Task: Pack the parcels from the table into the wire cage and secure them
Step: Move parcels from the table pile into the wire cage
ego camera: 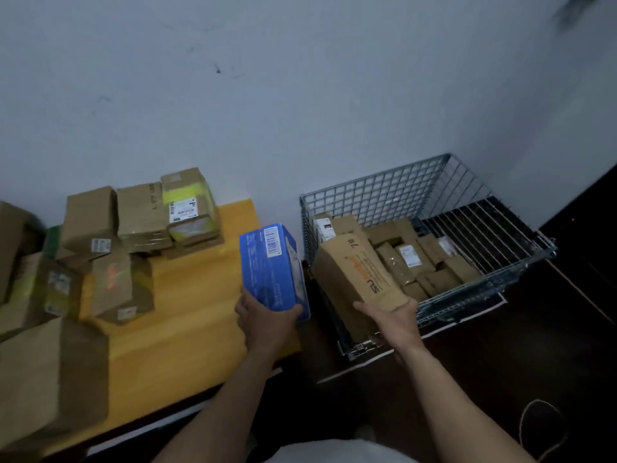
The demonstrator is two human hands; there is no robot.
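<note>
Blue box is gripped by the left hand beside the table; the right hand holds a brown parcel over the cage.

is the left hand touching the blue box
Touching. The head view shows the left hand gripping the blue box at its near end.

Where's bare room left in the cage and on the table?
Wire cage: bare floor in the far right corner, beyond the packed parcels; near-left crowded, under the long brown box. Table: open yellow patch between the parcel stacks and the blue box in the left hand.
</note>
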